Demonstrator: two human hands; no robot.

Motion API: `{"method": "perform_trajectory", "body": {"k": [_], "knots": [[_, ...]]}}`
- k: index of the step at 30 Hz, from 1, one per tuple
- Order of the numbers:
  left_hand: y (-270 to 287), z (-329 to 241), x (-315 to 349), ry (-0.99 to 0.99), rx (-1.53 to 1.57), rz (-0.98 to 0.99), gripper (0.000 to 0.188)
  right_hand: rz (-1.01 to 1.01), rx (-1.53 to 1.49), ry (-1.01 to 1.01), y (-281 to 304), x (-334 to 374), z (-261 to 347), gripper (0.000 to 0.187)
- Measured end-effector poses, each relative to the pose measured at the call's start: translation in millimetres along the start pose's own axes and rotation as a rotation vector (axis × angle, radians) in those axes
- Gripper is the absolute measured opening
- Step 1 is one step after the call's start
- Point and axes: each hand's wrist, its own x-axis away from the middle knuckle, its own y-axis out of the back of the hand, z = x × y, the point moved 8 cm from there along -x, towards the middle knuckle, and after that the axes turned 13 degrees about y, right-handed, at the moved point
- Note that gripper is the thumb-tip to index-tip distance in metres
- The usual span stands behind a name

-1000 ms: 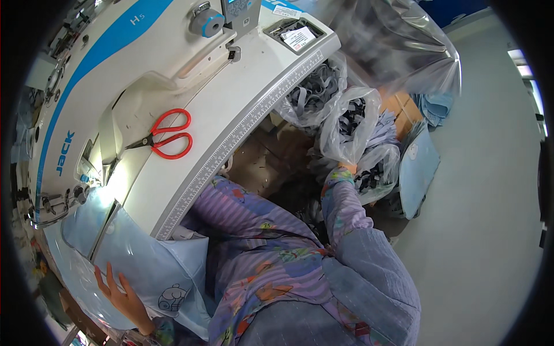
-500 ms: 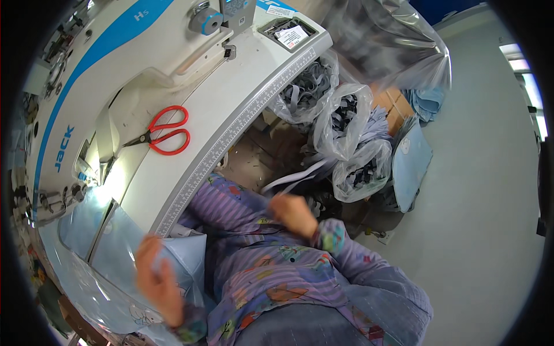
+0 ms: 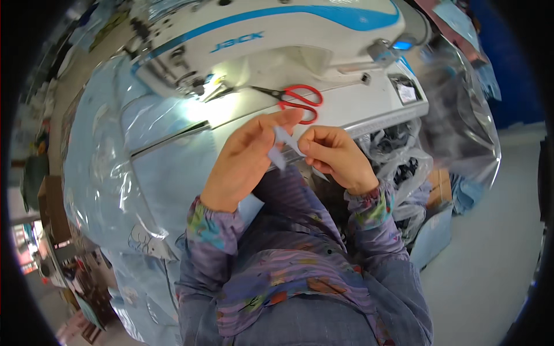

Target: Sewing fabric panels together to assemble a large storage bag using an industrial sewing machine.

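Observation:
A narrow pale fabric strip (image 3: pixel 278 154) stretches between my two hands, just above my lap and in front of the sewing table's edge. My left hand (image 3: pixel 241 158) is closed on it, with one length hanging below the fingers. Thumb and forefinger of my right hand (image 3: pixel 340 154) pinch the strip's other part. Behind my hands, red-handled scissors (image 3: pixel 311 95) lie on the white sewing table (image 3: pixel 352 106), partly covered by my left fingers. The white and blue sewing machine (image 3: pixel 300 43) stands over them, its lamp lighting the needle area.
Light blue fabric (image 3: pixel 179 173) spreads over the left side of the table and hangs down. Clear bags of dark scraps (image 3: pixel 407 167) sit below the right edge, near a shiny plastic sheet (image 3: pixel 461 115). A small recessed tray (image 3: pixel 405 89) is at the table's right corner.
Both hands have come together in front of the table, and the pale strip is now between them. The view has turned left, showing more of the blue fabric.

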Motion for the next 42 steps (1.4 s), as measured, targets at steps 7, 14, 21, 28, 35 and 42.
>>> {"method": "perform_trajectory", "body": {"k": [7, 14, 21, 28, 35, 42], "knots": [[7.3, -31.8, 14.2, -0.01, -0.602, -0.07, 0.017, -0.031, 0.192, 0.333, -23.4, -14.4, 61.8, 0.024], [11.2, -14.1, 45.1, -0.137, -1.022, -0.256, 0.036, 0.036, 0.495, 0.116, -23.0, -0.7, 46.8, 0.009], [92.9, -7.4, 139.3, -0.136, -1.804, -0.605, 0.056, -0.586, 0.435, 0.486, 82.7, 29.4, 92.8, 0.009], [81.3, -88.2, 126.5, -0.234, -1.849, -0.708, 0.03, -0.07, 0.252, 0.258, -98.4, -81.4, -29.1, 0.017], [18.5, -148.1, 49.3, -0.466, -2.002, -0.665, 0.013, 0.25, 0.145, 1.007, -258.0, -86.1, -40.9, 0.024], [47.0, -135.7, 71.6, -0.46, -1.737, -0.541, 0.019, -0.083, 0.894, 0.505, -144.7, -170.6, -50.1, 0.025]]}}
